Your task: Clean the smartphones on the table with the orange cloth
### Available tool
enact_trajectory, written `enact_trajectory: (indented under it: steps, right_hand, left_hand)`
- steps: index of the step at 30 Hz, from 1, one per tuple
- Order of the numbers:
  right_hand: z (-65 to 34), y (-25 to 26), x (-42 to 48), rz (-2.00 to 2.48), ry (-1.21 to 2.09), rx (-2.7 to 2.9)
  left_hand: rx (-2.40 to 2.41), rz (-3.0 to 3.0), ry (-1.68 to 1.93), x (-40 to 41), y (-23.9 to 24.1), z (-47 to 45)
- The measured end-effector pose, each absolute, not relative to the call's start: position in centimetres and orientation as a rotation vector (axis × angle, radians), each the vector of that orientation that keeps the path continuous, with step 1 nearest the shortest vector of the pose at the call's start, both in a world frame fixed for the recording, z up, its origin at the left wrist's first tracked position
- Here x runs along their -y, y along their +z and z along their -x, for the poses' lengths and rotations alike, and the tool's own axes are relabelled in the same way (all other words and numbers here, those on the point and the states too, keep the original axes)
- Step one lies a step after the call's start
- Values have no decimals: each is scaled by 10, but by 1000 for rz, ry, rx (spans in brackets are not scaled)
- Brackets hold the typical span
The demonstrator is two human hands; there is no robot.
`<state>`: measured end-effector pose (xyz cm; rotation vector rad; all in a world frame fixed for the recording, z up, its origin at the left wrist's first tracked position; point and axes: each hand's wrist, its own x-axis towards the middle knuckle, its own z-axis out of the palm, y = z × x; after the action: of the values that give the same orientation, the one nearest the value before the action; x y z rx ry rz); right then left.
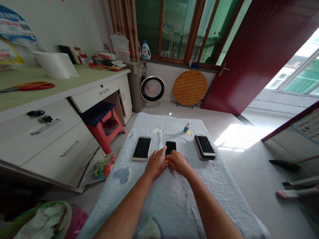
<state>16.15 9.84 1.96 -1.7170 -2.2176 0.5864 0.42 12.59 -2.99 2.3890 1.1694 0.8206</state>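
Note:
A small black smartphone (170,146) lies on the cloth-covered table, its near end hidden by my hands. Along its left edge rests my left hand (156,162), with the fingers stretched out. My right hand (178,162) is over the phone's near end, fingers curled and pressed together; what is in them, if anything, is too small to make out. The hands touch or nearly touch. To the left lies a larger phone with a gold frame (142,148). On the right are stacked phones, a white-framed one (205,145) on top. Behind stands a small spray bottle (186,127).
A pale blue patterned cloth (159,212) covers the table. At left is a desk with drawers (47,139), a red stool (107,127) and a bin (67,215). Behind are an open-doored washing machine (136,88), a round wooden tabletop (190,87) and a dark red door (245,49).

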Motion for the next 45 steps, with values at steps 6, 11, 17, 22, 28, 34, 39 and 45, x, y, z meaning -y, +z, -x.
enact_trajectory:
  steps: [6, 11, 17, 22, 28, 34, 39, 45]
  right_hand:
    - [-172, 17, -111, 1709, 564, 2174]
    - [-176, 10, -114, 1759, 472, 2060]
    - [-164, 12, -100, 1775, 428, 2137]
    - [-160, 15, -86, 1787, 383, 2165]
    - [-188, 12, -71, 1831, 443, 2056]
    - [-193, 15, -73, 1846, 443, 2051]
    - [-179, 9, -92, 1776, 454, 2012]
    - [-183, 0, -128, 1878, 376, 1909]
  left_hand:
    - [-1176, -2367, 680, -127, -24, -3]
    - [-1167, -2360, 642, -124, -16, -3]
    - [-1176, -2348, 620, -123, -13, -4]
    - [-1155, -2392, 653, -127, -18, -5]
    - [-1187, -2412, 663, -127, -18, -7]
    - [-1171, -2409, 675, -125, -18, -6]
    - [-1141, -2415, 664, -126, -20, -4]
    - [-1140, -2396, 660, -126, -15, -3]
